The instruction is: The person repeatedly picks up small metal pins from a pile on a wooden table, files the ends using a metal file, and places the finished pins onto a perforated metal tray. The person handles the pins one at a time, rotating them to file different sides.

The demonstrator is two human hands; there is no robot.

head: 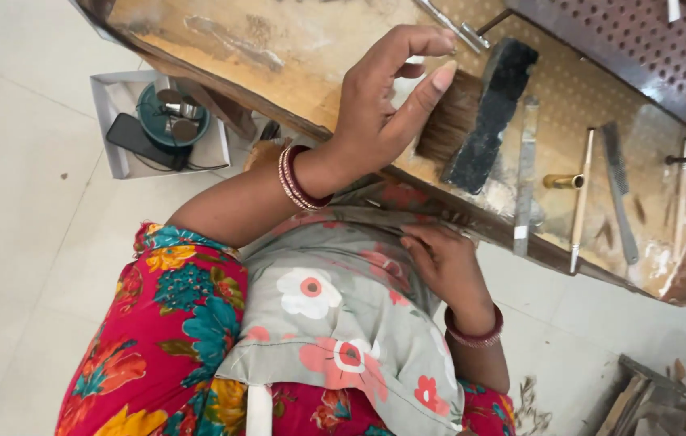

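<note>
My left hand is raised over the desk with its grip apart, fingers curled loosely and the thumb stretched toward the bristles of the black-backed brush. The brush lies at 3 o'clock of that hand, near the desk's front edge. Something pale sits behind my fingers, but I can't make out what it is. My right hand rests on the flowered cloth in my lap. Its fingertips are tucked under, so I can't tell whether that grip is closed on a fold.

I judge this to be the reach, with the brush not yet clasped. Taking it would call for closing around the block without pushing it.

There's little room at 3 o'clock of the brush, where a flat metal file and a thin rod tool lie side by side, reaching to the desk's front edge. At 12 o'clock the desk offers more space. A grey box sits on the floor at 9 o'clock.
</note>
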